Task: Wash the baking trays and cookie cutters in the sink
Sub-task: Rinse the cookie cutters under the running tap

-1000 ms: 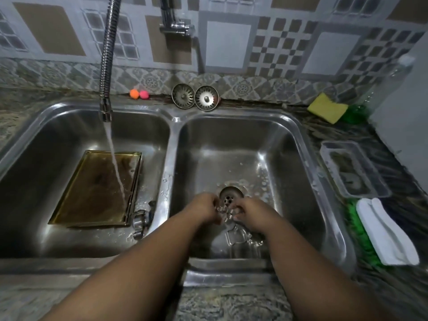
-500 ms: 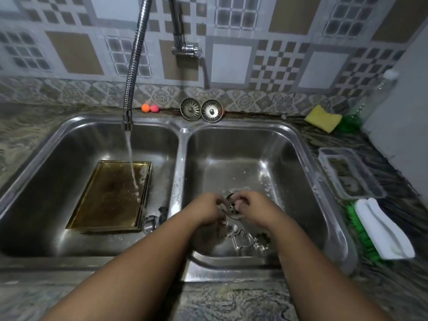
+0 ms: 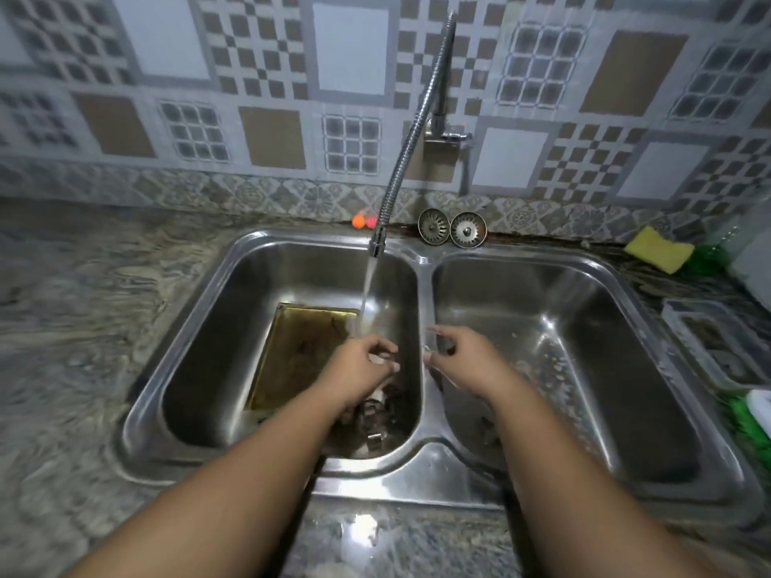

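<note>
Head view has your left hand (image 3: 361,362) in the left basin of the sink (image 3: 425,473), right where the stream (image 3: 367,294) from the tap (image 3: 411,131) lands. Its fingers (image 3: 386,348) are curled and something pale shows between them, but the blur keeps you from telling whether they grasp anything. Your right hand (image 3: 463,360) hangs over the divider between the basins, forefinger and thumb pinching a small pale cutter (image 3: 431,342), blurred at its edges. More cutters (image 3: 375,415) lie heaped on the basin floor just below your left wrist. The tray (image 3: 300,348) lies flat on that same floor beside the heap, a brownish film across it. The step in hand looks like rinsing the cutters one by one. Bring the pinched cutter across into the stream and hold it by its outer band, not by the thin cutting edge. Turn it slowly so water runs along the inside corners, where dough is likely to cling. Keep it low in the basin so the stream does not spray over the rim, and grip firmly, since thin wet metal probably slips easily. Rub the inner face with your free fingertips as you turn it. The tray appears to need scrubbing yet, and the sponge (image 3: 659,254) sits on the table (image 3: 83,327) at the far right, well apart from both hands.
</note>
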